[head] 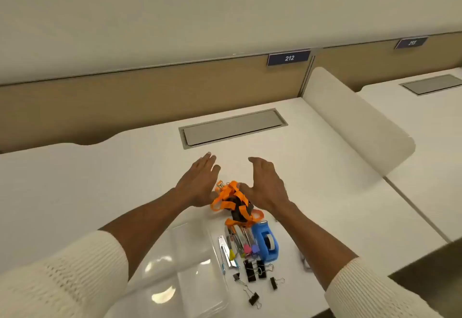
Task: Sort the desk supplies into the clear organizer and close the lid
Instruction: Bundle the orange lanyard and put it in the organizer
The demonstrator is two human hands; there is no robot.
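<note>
A clear organizer [192, 267] lies on the white desk near the front edge, partly under my left forearm. To its right lie a blue tape dispenser [265, 242], several staplers and cutters [237, 245] side by side, and several black binder clips [255, 275]. Beyond them sits a bundle of orange lanyards [233, 199]. My left hand [200, 182] and my right hand [266, 182] hover flat on either side of the lanyard bundle, palms facing each other, fingers extended, holding nothing.
A grey cable hatch [232, 129] is set into the desk behind my hands. A white curved divider [355, 122] rises on the right, and a tan partition [150, 90] with a "212" label closes off the back. A thin cord [303, 260] lies by my right forearm.
</note>
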